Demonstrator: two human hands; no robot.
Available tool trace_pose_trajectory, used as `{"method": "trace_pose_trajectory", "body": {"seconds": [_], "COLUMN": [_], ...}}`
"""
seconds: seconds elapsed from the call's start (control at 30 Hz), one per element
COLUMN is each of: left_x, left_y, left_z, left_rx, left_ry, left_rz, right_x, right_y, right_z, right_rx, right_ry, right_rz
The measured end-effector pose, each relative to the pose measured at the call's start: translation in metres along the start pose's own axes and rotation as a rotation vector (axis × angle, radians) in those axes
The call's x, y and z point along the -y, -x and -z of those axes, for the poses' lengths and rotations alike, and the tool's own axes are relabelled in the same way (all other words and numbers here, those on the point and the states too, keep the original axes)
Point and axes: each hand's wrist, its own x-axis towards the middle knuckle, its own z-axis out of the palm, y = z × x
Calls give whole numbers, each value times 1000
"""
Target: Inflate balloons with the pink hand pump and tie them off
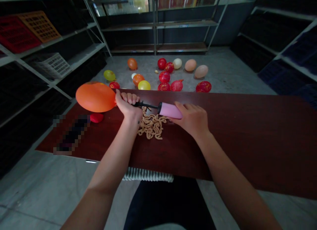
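A pink balloon pump (170, 110) with a black rod lies across between my two hands. My right hand (193, 119) is wrapped round its pink barrel. The black end of the pump runs into my left hand (128, 104), which is closed. On the left side of that hand sits an inflated orange balloon (96, 97), its neck at my thumb and fingers. Where the neck meets the pump is hidden by my grip. Below the pump, a pile of tan, curly, uninflated long balloons or strings (151, 126) rests on the dark red table (235, 134).
A small red round object (96, 117) lies under the orange balloon, beside a pixelated dark object (74, 134). Beyond the table, several inflated balloons, among them a yellow balloon (144, 85), lie on the grey floor (220, 68). Metal shelves (183, 24) with crates surround the area.
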Motion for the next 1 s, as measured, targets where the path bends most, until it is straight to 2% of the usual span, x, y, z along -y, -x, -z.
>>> {"method": "trace_pose_trajectory", "body": {"seconds": [0.17,0.33,0.6,0.8,1.0], "left_x": [19,26,5,-16,-35], "left_y": [24,24,1,-21,-35], "left_z": [-5,-5,-3,5,14], "left_rx": [91,61,11,-53,-8], "left_ry": [-3,-25,55,75,57], "left_rz": [49,75,29,-5,-82], "right_x": [19,22,19,-8,-29], "right_y": [3,1,-10,-9,-10], "right_z": [-2,-10,-10,-10,-6], "right_rx": [44,72,25,-42,-92], "right_ry": [-66,-121,-66,40,68], "right_rz": [-36,-45,-15,-3,-6]}}
